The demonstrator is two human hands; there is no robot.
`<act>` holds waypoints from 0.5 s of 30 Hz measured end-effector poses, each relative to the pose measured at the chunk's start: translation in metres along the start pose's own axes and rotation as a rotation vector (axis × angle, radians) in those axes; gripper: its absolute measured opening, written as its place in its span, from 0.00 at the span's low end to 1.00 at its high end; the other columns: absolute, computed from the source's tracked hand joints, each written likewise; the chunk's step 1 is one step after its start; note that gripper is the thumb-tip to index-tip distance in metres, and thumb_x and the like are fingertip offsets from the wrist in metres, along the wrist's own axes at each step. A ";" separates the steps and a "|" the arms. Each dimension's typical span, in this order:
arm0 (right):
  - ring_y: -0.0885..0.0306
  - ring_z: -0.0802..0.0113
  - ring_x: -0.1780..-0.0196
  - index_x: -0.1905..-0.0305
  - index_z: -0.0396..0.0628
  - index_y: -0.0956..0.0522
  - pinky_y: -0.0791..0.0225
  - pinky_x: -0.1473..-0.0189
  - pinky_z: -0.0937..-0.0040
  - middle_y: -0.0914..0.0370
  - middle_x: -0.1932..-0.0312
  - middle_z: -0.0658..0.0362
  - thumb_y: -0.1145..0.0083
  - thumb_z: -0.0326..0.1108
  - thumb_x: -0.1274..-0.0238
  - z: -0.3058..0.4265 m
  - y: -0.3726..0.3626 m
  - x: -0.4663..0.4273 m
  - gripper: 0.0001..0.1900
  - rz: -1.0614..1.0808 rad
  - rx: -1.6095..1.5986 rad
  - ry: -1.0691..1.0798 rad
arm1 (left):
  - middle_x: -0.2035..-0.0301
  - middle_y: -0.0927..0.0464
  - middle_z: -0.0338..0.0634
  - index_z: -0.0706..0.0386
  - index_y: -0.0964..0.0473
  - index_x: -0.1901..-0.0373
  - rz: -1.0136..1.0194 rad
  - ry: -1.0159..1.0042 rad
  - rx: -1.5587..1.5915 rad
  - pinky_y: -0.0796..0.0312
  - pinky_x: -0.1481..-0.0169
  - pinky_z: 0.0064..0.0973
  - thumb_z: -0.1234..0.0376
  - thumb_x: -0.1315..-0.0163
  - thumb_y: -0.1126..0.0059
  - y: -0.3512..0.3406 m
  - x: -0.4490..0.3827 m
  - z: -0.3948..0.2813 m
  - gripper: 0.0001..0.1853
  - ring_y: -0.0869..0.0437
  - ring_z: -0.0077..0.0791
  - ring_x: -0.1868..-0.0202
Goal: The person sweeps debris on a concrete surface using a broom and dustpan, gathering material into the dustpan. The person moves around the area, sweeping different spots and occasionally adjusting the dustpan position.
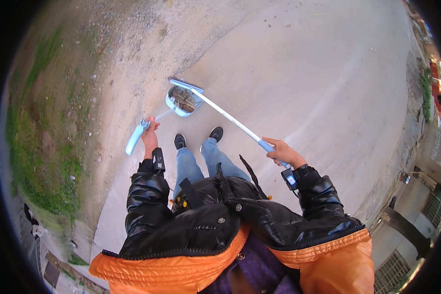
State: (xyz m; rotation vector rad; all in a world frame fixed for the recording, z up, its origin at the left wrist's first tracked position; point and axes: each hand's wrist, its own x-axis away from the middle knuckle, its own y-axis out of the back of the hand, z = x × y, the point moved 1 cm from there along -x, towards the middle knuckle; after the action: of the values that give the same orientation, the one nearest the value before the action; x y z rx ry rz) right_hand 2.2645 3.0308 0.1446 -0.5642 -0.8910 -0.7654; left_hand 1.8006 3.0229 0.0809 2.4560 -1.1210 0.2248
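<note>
My left hand (150, 134) grips the pale blue handle (135, 139) of a long-handled dustpan (184, 112). Its pan rests on the pavement ahead of my feet and holds brown debris (183, 98), perhaps dry leaves and dirt. In my right hand (284, 152) is the blue grip of a broom, whose white pole (229, 117) slants up and left. The blue broom head (186, 85) lies across the far, open edge of the pan. Its bristles are mostly hidden behind the head.
Grey concrete pavement (297, 81) spreads ahead and to the right. Along the left runs a gravelly dirt strip (121, 62), then grass (47, 176). My shoes (216, 133) stand just behind the pan. Buildings with barred windows (392, 270) and a tree trunk (408, 231) stand far right.
</note>
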 end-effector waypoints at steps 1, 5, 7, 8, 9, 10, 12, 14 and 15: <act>0.37 0.75 0.85 0.36 0.45 0.43 0.40 0.85 0.74 0.35 0.81 0.61 0.52 0.24 0.53 0.002 0.002 0.001 0.34 -0.042 0.012 0.008 | 0.68 0.22 0.40 0.61 0.27 0.64 0.050 -0.018 0.017 0.31 0.65 0.19 0.62 0.43 0.42 -0.003 -0.002 0.000 0.13 0.21 0.25 0.72; 0.37 0.75 0.86 0.35 0.45 0.46 0.40 0.85 0.74 0.35 0.81 0.60 0.52 0.24 0.53 0.002 -0.022 -0.024 0.35 -0.180 -0.070 0.099 | 0.69 0.24 0.39 0.61 0.27 0.63 0.094 -0.033 -0.023 0.31 0.65 0.19 0.60 0.43 0.43 -0.004 -0.003 0.001 0.13 0.21 0.25 0.71; 0.34 0.72 0.84 0.36 0.42 0.46 0.37 0.84 0.73 0.32 0.79 0.57 0.51 0.25 0.53 0.002 -0.042 -0.046 0.35 -0.219 -0.031 0.085 | 0.69 0.24 0.39 0.60 0.27 0.63 0.127 -0.033 -0.048 0.31 0.65 0.19 0.60 0.42 0.44 -0.004 -0.004 -0.001 0.14 0.21 0.25 0.71; 0.33 0.72 0.84 0.36 0.42 0.46 0.37 0.84 0.72 0.32 0.79 0.56 0.51 0.25 0.53 0.002 -0.049 -0.050 0.34 -0.236 -0.026 0.066 | 0.69 0.24 0.38 0.60 0.27 0.63 0.148 -0.034 -0.055 0.31 0.65 0.20 0.59 0.42 0.44 -0.007 -0.003 -0.002 0.14 0.21 0.25 0.71; 0.32 0.71 0.83 0.37 0.41 0.46 0.36 0.84 0.72 0.31 0.78 0.56 0.51 0.26 0.53 0.002 -0.061 -0.055 0.34 -0.254 -0.022 0.046 | 0.69 0.24 0.38 0.60 0.27 0.63 0.185 -0.048 -0.044 0.31 0.65 0.20 0.59 0.42 0.44 -0.005 -0.004 -0.002 0.14 0.21 0.25 0.71; 0.33 0.72 0.84 0.36 0.42 0.46 0.36 0.84 0.73 0.32 0.79 0.57 0.52 0.25 0.53 0.003 -0.075 -0.058 0.34 -0.219 -0.018 0.063 | 0.69 0.25 0.38 0.60 0.28 0.63 0.193 -0.037 -0.064 0.31 0.65 0.20 0.59 0.42 0.45 -0.005 -0.004 -0.004 0.14 0.21 0.25 0.71; 0.33 0.74 0.84 0.36 0.43 0.46 0.37 0.85 0.75 0.31 0.79 0.58 0.52 0.23 0.53 0.005 -0.100 -0.051 0.34 -0.173 0.046 0.116 | 0.70 0.25 0.38 0.60 0.28 0.63 0.239 -0.033 -0.096 0.31 0.65 0.20 0.58 0.42 0.45 -0.002 -0.007 -0.005 0.14 0.21 0.25 0.71; 0.34 0.75 0.85 0.36 0.44 0.44 0.38 0.85 0.76 0.31 0.78 0.58 0.51 0.23 0.54 0.004 -0.115 -0.035 0.34 -0.114 -0.120 0.089 | 0.70 0.25 0.38 0.60 0.29 0.62 0.310 -0.063 -0.079 0.32 0.64 0.20 0.58 0.41 0.46 0.003 -0.013 -0.007 0.15 0.21 0.25 0.70; 0.34 0.75 0.85 0.36 0.44 0.44 0.38 0.86 0.77 0.31 0.78 0.58 0.51 0.23 0.54 0.001 -0.131 -0.019 0.34 -0.074 -0.226 0.082 | 0.70 0.25 0.38 0.60 0.29 0.62 0.303 -0.030 -0.112 0.32 0.64 0.20 0.58 0.41 0.46 0.013 -0.014 -0.009 0.15 0.21 0.25 0.71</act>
State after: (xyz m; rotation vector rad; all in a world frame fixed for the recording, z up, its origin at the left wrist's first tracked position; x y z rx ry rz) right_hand 2.1538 2.9588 0.1451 -0.6959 -0.7579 -0.9574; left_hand 1.7816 3.0289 0.0883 2.1916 -1.4763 0.2098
